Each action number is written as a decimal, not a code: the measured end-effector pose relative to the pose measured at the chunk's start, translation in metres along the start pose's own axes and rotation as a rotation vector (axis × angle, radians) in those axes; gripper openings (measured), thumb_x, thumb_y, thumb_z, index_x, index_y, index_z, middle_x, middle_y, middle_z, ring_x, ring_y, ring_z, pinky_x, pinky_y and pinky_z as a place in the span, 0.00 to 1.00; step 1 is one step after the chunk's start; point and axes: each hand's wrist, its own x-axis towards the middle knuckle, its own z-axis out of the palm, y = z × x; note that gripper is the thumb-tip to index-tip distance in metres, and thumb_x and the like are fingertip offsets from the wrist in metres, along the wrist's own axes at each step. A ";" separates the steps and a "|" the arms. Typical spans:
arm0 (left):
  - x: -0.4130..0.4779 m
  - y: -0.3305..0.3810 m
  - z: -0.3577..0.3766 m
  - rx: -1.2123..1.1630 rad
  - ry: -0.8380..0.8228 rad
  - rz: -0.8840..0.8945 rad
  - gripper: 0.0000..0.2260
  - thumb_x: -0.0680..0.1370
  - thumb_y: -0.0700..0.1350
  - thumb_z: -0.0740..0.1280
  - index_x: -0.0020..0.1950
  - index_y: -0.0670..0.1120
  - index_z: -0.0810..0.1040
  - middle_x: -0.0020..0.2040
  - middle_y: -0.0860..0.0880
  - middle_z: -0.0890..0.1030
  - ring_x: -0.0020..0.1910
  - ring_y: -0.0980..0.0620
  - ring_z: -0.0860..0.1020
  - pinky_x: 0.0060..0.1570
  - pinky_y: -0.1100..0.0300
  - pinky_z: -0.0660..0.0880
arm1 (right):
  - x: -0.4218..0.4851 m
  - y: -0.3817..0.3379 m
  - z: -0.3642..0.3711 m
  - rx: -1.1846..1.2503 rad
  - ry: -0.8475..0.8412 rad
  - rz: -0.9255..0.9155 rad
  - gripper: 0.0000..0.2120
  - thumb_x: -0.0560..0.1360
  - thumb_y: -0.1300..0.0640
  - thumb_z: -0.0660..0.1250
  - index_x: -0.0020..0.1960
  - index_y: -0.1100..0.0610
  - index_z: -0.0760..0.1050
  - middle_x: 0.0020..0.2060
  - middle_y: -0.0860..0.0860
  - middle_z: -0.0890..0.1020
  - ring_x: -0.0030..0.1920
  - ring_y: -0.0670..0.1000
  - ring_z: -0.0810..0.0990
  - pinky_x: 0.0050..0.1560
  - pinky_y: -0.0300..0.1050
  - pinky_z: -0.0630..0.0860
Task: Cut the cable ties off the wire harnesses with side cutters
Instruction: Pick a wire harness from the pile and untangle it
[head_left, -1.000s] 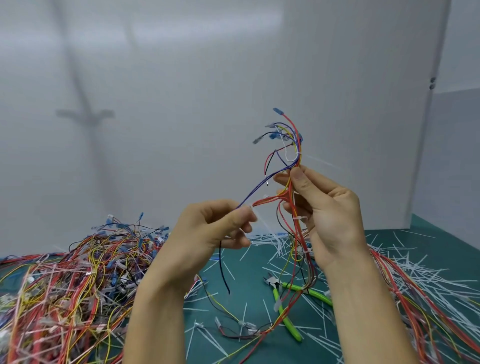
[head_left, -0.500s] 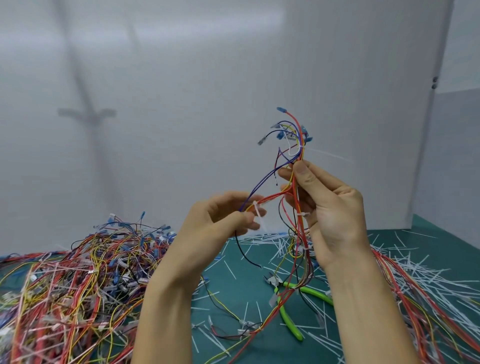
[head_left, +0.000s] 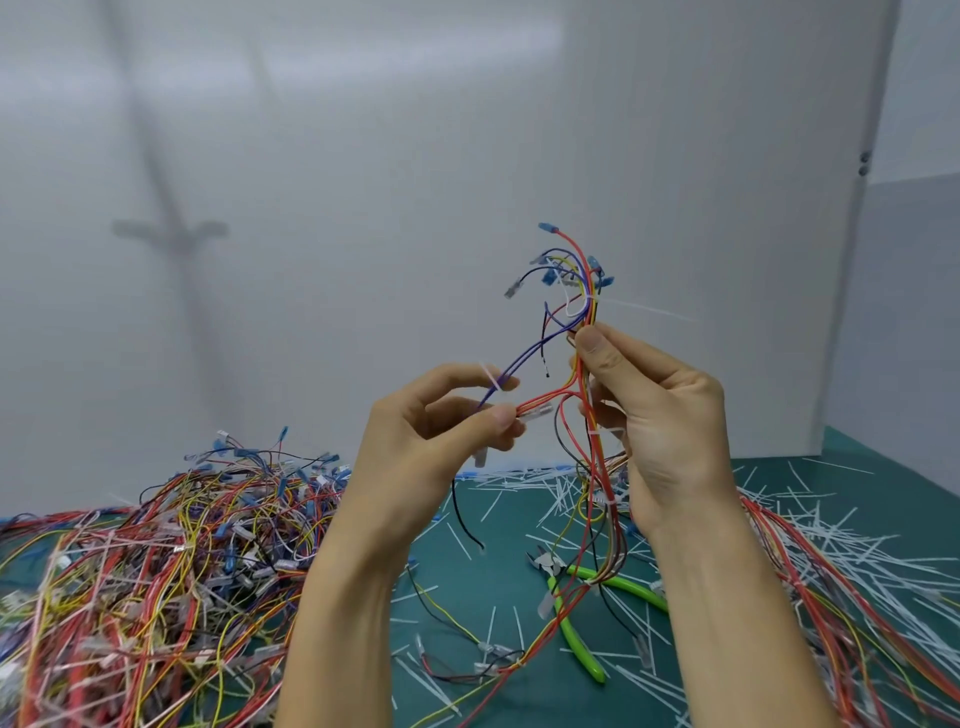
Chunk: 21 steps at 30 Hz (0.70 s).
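Observation:
A wire harness (head_left: 586, 291) of red, yellow, blue and black wires stands upright in front of me, blue terminals at its top. My right hand (head_left: 654, 415) pinches its trunk between thumb and fingers. A white cable tie (head_left: 595, 299) circles the bundle just above that thumb, its tail pointing right. My left hand (head_left: 441, 431) pinches a side branch of red wires at a clear connector (head_left: 535, 412), with purple wires and a white tie passing between its fingers. The green-handled side cutters (head_left: 574, 631) lie on the green mat below, held by neither hand.
A big tangled heap of harnesses (head_left: 156, 582) covers the mat on the left. More red harnesses (head_left: 852, 618) trail along the right. Cut white tie pieces (head_left: 561, 483) litter the green mat (head_left: 467, 587). A white wall stands close behind.
Both hands rose slightly with the harness. My left hand's fingers spread and shifted along the side branch, now pinching the red wires at the clear connector.

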 end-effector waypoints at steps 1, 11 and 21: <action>0.000 0.000 0.000 -0.004 -0.007 -0.002 0.06 0.75 0.38 0.71 0.46 0.49 0.84 0.39 0.45 0.86 0.38 0.50 0.83 0.39 0.66 0.76 | 0.000 0.001 0.000 0.006 0.004 0.003 0.13 0.63 0.51 0.76 0.46 0.53 0.86 0.34 0.48 0.86 0.34 0.45 0.77 0.33 0.34 0.76; 0.001 -0.002 0.006 -0.027 0.047 -0.053 0.04 0.75 0.42 0.71 0.46 0.43 0.85 0.40 0.45 0.86 0.41 0.50 0.85 0.39 0.67 0.77 | 0.002 0.003 -0.002 0.011 0.013 -0.018 0.11 0.63 0.51 0.76 0.44 0.53 0.86 0.34 0.49 0.86 0.34 0.46 0.79 0.34 0.34 0.76; 0.002 -0.004 0.015 0.301 -0.020 -0.023 0.16 0.67 0.53 0.78 0.51 0.51 0.82 0.45 0.57 0.85 0.46 0.62 0.82 0.47 0.67 0.77 | 0.002 0.009 0.002 -0.100 -0.291 -0.075 0.15 0.74 0.69 0.70 0.49 0.49 0.85 0.44 0.48 0.88 0.44 0.45 0.86 0.42 0.36 0.80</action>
